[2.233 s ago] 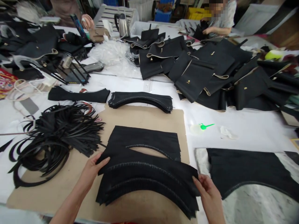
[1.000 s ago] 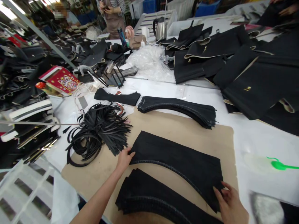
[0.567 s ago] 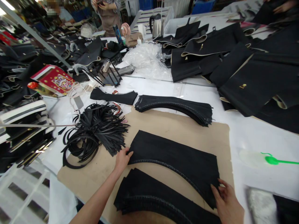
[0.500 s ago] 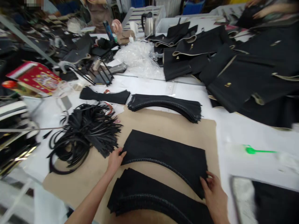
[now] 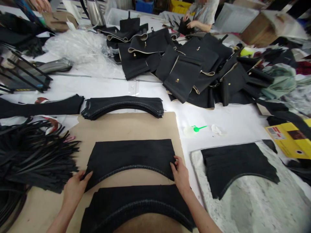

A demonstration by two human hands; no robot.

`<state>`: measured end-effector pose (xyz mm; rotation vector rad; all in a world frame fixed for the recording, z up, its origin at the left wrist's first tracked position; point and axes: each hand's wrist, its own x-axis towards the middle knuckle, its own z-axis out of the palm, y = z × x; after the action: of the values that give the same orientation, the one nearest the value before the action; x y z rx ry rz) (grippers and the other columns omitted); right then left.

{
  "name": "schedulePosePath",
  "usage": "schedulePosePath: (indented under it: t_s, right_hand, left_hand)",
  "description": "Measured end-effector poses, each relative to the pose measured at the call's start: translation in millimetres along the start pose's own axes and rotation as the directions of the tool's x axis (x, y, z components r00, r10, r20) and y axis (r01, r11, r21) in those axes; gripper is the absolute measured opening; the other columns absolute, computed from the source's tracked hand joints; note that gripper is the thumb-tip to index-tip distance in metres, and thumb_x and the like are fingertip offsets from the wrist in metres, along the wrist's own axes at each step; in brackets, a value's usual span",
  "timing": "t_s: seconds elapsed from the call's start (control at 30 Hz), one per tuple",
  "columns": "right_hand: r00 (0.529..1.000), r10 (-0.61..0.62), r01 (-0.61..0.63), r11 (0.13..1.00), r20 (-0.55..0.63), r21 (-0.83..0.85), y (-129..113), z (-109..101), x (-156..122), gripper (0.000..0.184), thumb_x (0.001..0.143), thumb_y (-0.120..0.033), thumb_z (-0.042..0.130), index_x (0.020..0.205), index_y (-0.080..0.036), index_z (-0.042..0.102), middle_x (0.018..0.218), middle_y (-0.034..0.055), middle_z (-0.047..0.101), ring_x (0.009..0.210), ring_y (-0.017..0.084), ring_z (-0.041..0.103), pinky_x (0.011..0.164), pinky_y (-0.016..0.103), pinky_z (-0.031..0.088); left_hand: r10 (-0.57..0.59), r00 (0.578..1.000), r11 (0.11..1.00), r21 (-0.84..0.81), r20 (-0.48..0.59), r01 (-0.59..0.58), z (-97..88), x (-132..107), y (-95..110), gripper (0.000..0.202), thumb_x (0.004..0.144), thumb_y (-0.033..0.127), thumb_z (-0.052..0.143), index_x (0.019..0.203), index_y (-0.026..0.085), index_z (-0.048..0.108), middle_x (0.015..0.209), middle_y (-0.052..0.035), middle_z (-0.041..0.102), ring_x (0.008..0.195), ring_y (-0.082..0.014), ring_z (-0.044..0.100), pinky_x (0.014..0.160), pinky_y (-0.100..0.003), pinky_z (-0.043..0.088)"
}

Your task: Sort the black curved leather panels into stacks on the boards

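A black panel (image 5: 132, 153) with a curved, notched lower edge lies low over the brown board (image 5: 145, 124). My left hand (image 5: 75, 188) pinches its lower left corner, thumb on top. At its right edge my right hand (image 5: 181, 176) grips with bent fingers. Just below sits a stack of similar black panels (image 5: 136, 195), its bottom cut off by the frame. Another curved stack (image 5: 123, 105) rests at the board's far edge. Left of my left hand lies a bundle of thin black strips (image 5: 46, 155).
At the right, a stone slab (image 5: 255, 207) carries more black panels (image 5: 238, 165). A green-capped bottle (image 5: 190, 130) lies behind it. Black bag pieces (image 5: 179, 71) are heaped at the back, beside clear plastic (image 5: 82, 53). A co-worker's hands (image 5: 190, 22) hold something dark.
The view has swung to the right, bringing the slab and yellow box into sight. My hands stay on the two ends of the panel, which now lies more level in view.
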<state>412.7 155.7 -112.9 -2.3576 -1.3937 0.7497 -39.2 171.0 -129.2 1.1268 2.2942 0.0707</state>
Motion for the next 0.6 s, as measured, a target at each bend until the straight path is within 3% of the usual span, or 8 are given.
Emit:
schedulePosePath:
  t_s: [0.13,0.33,0.6]
  right_hand:
    - [1.0,0.0,-0.001,0.999,0.03,0.033,0.1,-1.9,-2.5,0.043,0.084,-0.046,0.037,0.12,-0.023,0.045,0.085,0.0036,0.06,0.072,0.023,0.06,0.069,0.036,0.043]
    - [0.999,0.044,-0.041,0.996,0.03,-0.08,8.7,9.6,4.5,0.057,0.078,-0.062,0.039,0.121,-0.024,0.046,0.09,0.0059,0.062,0.075,0.028,0.061,0.064,0.038,0.043]
    - [0.998,-0.034,0.024,0.98,-0.048,-0.197,-6.6,5.3,-0.1,0.057,0.083,-0.061,0.032,0.119,-0.021,0.05,0.109,0.0135,0.054,0.095,0.033,0.058,0.068,0.044,0.046]
  left_hand:
    - [-0.003,0.999,1.0,-0.019,-0.044,0.002,-5.7,-10.9,10.9,0.027,0.073,0.045,0.054,0.077,0.019,0.06,0.089,-0.0131,0.071,0.088,-0.0326,0.064,0.068,-0.033,0.043]
    - [0.065,0.992,0.998,-0.018,-0.108,-0.067,-3.8,-13.1,12.8,0.017,0.079,0.034,0.054,0.071,0.02,0.056,0.074,-0.002,0.066,0.071,-0.0179,0.061,0.063,-0.025,0.037]
    - [0.036,0.978,0.997,-0.06,-0.203,-0.049,-2.3,-18.1,8.5,0.014,0.077,0.03,0.06,0.081,0.021,0.051,0.071,-0.0002,0.058,0.069,-0.0183,0.058,0.061,-0.027,0.035]
